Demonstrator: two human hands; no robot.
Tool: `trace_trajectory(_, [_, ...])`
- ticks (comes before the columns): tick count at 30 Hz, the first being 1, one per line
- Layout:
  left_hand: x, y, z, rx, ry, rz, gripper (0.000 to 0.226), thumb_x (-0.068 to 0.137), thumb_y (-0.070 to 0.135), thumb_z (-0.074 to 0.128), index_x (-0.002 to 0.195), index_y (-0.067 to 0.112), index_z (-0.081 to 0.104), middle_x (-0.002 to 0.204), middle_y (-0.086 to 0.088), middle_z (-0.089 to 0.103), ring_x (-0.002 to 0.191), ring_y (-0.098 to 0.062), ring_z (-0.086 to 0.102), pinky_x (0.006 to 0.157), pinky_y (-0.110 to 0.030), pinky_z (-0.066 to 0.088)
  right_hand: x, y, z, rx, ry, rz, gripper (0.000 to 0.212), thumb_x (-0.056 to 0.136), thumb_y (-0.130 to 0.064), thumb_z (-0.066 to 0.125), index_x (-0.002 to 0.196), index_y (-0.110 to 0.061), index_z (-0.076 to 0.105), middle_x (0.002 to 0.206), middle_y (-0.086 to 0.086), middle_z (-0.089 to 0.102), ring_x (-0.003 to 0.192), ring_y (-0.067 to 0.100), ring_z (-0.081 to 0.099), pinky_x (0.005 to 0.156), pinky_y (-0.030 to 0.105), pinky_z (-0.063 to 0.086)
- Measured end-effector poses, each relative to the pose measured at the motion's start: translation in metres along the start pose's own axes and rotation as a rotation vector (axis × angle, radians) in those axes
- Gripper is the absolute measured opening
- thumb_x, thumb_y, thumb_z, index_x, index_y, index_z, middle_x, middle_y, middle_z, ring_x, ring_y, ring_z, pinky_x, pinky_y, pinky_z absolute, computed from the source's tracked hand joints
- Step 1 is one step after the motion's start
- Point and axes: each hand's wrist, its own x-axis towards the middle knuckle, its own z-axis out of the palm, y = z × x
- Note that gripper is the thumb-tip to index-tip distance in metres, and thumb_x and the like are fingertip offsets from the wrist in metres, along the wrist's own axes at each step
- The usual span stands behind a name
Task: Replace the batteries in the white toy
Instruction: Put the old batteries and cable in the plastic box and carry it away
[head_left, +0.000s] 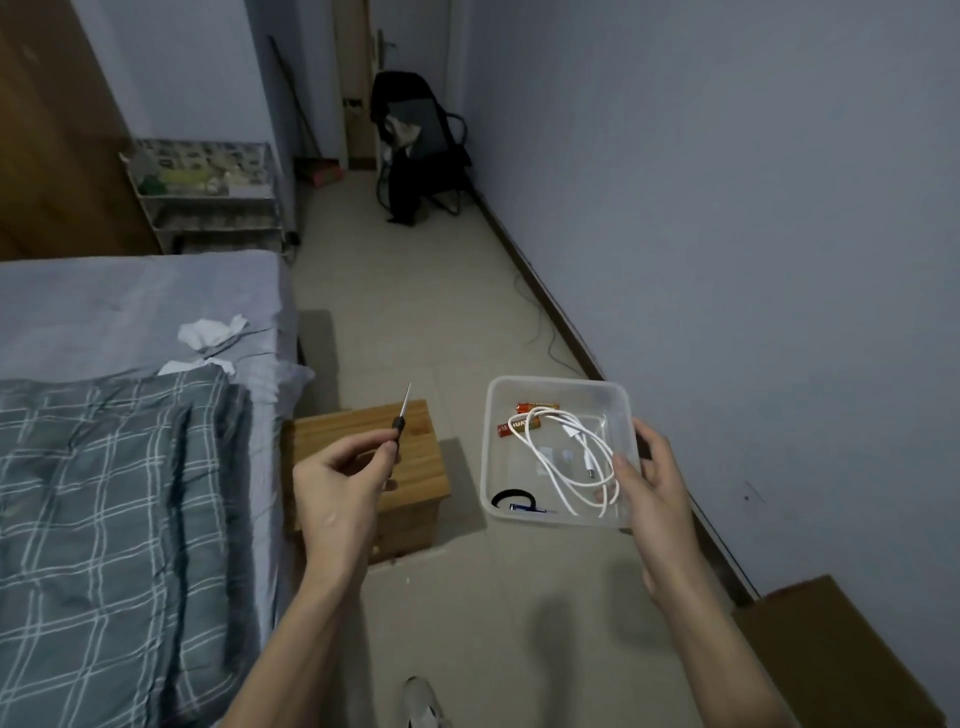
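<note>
Screwdriver in the left hand, clear tray of batteries in the right; the white toy is not in view.

The left hand (340, 480) pinches a small black-handled screwdriver (400, 418) between thumb and fingertips, blade pointing up, above a wooden stool (415, 457) beside the bed (130, 415). The right hand (652, 491) grips the right rim of a clear plastic tray (498, 467), thumb inside, held over the floor. In the tray lie 2 red-orange batteries (537, 408), a coiled white cable (571, 457) and a black loop (514, 496).
</note>
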Motion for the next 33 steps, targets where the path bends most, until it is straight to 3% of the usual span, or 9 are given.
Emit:
trace_trajectory(4, [0.069,-0.002,0.026,0.031,0.052,-0.016,0.02,0.09,-0.003,0.073,0.098,0.013,0.082,0.086,-0.007,0.08,0.079,-0.018,0.074,0.061,-0.024,0.06,0.078,-0.011,0.039,0.018,-0.066,0.012,0.057,0.079,-0.055,0.063,0.136,-0.055,0.052,0.133,0.004,0.066,0.117,0.027,0.069,0.102,0.057,0.055])
trace_trajectory(10, [0.155,-0.021,0.049,0.031,0.175,-0.047,0.021,0.088,-0.005,0.072,0.093,0.013,0.083,0.082,-0.01,0.079,0.075,-0.019,0.073,0.063,-0.034,0.061,0.183,-0.007,0.106,0.036,-0.175,0.013,0.044,0.102,-0.022,0.062,0.133,-0.053,0.055,0.127,-0.001,0.07,0.11,0.018,0.072,0.096,0.046,0.058])
trace_trajectory(14, [0.205,-0.041,0.057,0.042,0.279,-0.081,0.022,0.088,-0.003,0.073,0.092,0.015,0.083,0.082,-0.012,0.079,0.077,-0.021,0.074,0.059,-0.026,0.057,0.243,0.007,0.154,-0.008,-0.288,0.015,0.044,0.102,-0.027,0.062,0.137,-0.053,0.052,0.126,-0.002,0.07,0.108,0.018,0.072,0.094,0.045,0.059])
trace_trajectory(18, [0.244,-0.067,0.06,0.049,0.381,-0.127,0.021,0.088,-0.001,0.075,0.093,0.017,0.084,0.082,-0.008,0.08,0.078,-0.021,0.075,0.058,-0.024,0.056,0.299,0.027,0.204,-0.032,-0.391,0.018,0.045,0.103,-0.024,0.061,0.14,-0.047,0.051,0.123,-0.002,0.071,0.101,0.014,0.074,0.082,0.035,0.058])
trace_trajectory(22, [0.272,-0.109,0.055,0.091,0.454,-0.173,0.018,0.088,0.002,0.077,0.096,0.017,0.084,0.087,-0.005,0.081,0.081,-0.022,0.075,0.062,-0.026,0.057,0.341,0.064,0.253,-0.076,-0.452,0.06,0.044,0.103,-0.023,0.06,0.139,-0.048,0.051,0.121,0.0,0.071,0.1,0.015,0.074,0.08,0.032,0.056])
trace_trajectory(26, [0.301,-0.163,0.047,0.134,0.467,-0.195,0.018,0.088,-0.001,0.077,0.097,0.013,0.083,0.086,-0.006,0.081,0.083,-0.023,0.076,0.068,-0.035,0.061,0.363,0.116,0.296,-0.142,-0.48,0.115,0.043,0.105,-0.018,0.059,0.132,-0.05,0.052,0.115,-0.012,0.07,0.09,-0.011,0.069,0.074,0.013,0.051])
trace_trajectory(29, [0.322,-0.22,0.037,0.176,0.479,-0.199,0.018,0.087,-0.002,0.076,0.097,0.011,0.083,0.086,-0.008,0.08,0.083,-0.023,0.076,0.067,-0.033,0.061,0.376,0.165,0.327,-0.208,-0.491,0.1,0.047,0.102,-0.022,0.062,0.124,-0.063,0.05,0.112,-0.024,0.068,0.093,-0.011,0.068,0.078,0.026,0.052])
trace_trajectory(31, [0.334,-0.265,0.027,0.203,0.477,-0.222,0.018,0.087,-0.003,0.076,0.098,0.01,0.083,0.088,-0.008,0.08,0.083,-0.022,0.077,0.066,-0.029,0.061,0.379,0.206,0.35,-0.238,-0.503,0.085,0.042,0.096,-0.034,0.061,0.126,-0.062,0.051,0.114,-0.027,0.067,0.103,0.005,0.069,0.086,0.042,0.057])
trace_trajectory(33, [0.343,-0.307,0.019,0.216,0.468,-0.236,0.019,0.087,-0.003,0.076,0.098,0.011,0.083,0.09,-0.009,0.08,0.083,-0.022,0.077,0.066,-0.032,0.063,0.38,0.248,0.37,-0.243,-0.496,0.071,0.048,0.089,-0.047,0.059,0.136,-0.053,0.051,0.123,-0.008,0.068,0.111,0.026,0.068,0.094,0.054,0.057])
